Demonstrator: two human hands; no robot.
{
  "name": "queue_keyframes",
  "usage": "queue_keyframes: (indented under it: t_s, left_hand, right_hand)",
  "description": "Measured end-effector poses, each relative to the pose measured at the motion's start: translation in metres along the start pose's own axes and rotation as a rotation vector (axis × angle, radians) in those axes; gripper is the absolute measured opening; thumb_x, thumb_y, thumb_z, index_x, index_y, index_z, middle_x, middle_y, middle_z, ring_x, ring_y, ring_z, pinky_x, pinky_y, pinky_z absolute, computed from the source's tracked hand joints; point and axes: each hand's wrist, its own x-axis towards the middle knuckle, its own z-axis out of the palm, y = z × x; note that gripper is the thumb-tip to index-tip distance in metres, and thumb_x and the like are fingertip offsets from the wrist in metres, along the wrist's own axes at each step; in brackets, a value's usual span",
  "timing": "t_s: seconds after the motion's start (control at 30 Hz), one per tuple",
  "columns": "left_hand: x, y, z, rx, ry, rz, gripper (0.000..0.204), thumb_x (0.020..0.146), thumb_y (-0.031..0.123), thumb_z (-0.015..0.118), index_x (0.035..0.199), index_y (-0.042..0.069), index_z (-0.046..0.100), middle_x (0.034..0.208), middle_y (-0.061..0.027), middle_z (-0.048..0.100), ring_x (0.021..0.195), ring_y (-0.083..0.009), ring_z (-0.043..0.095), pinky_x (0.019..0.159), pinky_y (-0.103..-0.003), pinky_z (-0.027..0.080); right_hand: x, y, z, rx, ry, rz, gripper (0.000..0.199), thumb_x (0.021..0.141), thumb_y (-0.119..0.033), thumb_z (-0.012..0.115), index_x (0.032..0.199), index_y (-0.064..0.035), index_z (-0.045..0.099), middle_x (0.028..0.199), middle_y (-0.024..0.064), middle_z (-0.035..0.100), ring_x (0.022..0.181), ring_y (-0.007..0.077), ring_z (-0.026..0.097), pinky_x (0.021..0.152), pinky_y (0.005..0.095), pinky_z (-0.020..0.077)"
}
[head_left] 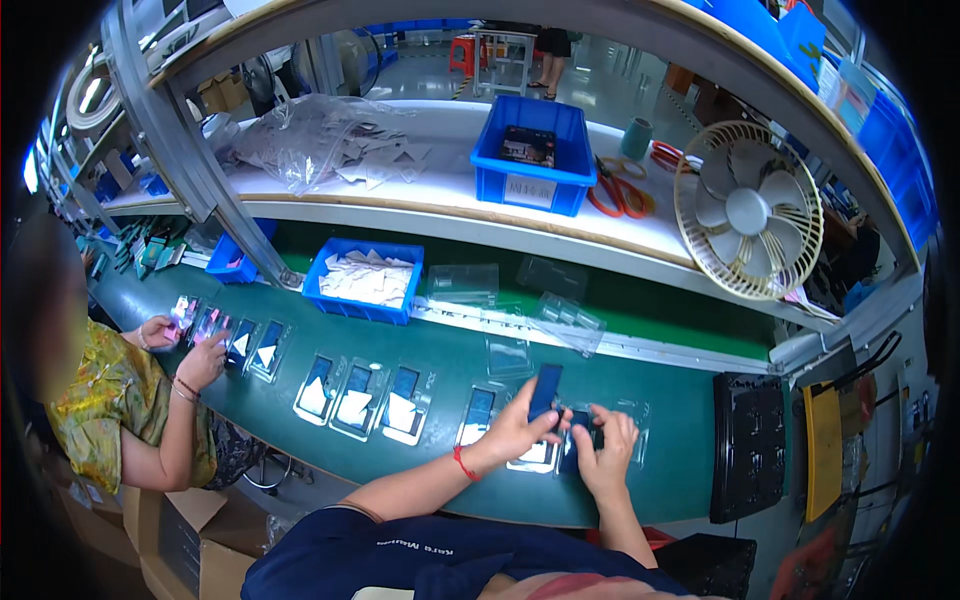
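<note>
My left hand (pixel 515 430), with a red cord at the wrist, grips a dark blue flat rectangular piece (pixel 547 388) that stands up from its fingers. Close beside it, my right hand (pixel 608 452) has its thumb and bent fingers on another dark blue flat piece (pixel 570 456), over a clear plastic tray. The fingers partly cover this spot. Under my left hand lies a clear tray with a white part (pixel 537 455). Just left of it is a clear tray with a dark blue piece (pixel 480 403) and a white part.
More filled clear trays (pixel 357 398) lie to the left, where a co-worker's hands (pixel 203 360) handle others. A blue bin of white pieces (pixel 365 280) stands behind. Empty clear trays (pixel 570 322) lie ahead. Black trays (pixel 748 445) are stacked right; a fan (pixel 748 210) stands on the shelf.
</note>
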Motion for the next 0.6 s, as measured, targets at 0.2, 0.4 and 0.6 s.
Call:
queue_keyframes:
  t_s: [0.2,0.4,0.6]
  left_hand:
    - [-0.012,-0.012,0.013,0.651,-0.076,0.178,0.082,0.087,0.012,0.057,0.149,0.012,0.002,0.101,-0.0268,0.060,0.089,-0.0293,0.065,0.072,-0.034,0.050]
    - [-0.025,0.017,-0.004,0.582,-0.159,0.220,0.059,0.088,0.008,0.059,0.140,0.004,0.032,0.109,-0.0171,0.063,0.094,-0.0229,0.065,0.079,-0.031,0.053]
    - [-0.025,0.090,-0.035,0.917,-0.090,0.473,0.026,0.085,0.007,0.063,0.110,0.000,0.063,0.100,-0.0154,0.065,0.087,-0.0282,0.065,0.074,-0.034,0.052]
  right_hand:
    - [0.001,-0.006,0.009,0.551,-0.170,0.243,0.016,0.082,-0.010,0.063,0.091,-0.0001,0.053,0.084,0.0075,0.058,0.078,0.0168,0.055,0.071,0.0310,0.0449]
    - [0.003,0.052,-0.048,0.313,0.218,0.431,0.035,0.083,-0.001,0.061,0.116,0.0029,0.052,0.071,0.0017,0.053,0.068,0.0076,0.050,0.065,0.0215,0.0425]
    - [-0.026,0.065,-0.060,-0.126,0.015,0.350,0.040,0.074,-0.005,0.064,0.113,-0.0006,0.058,0.090,0.0131,0.053,0.085,0.0276,0.052,0.079,0.0363,0.0412]
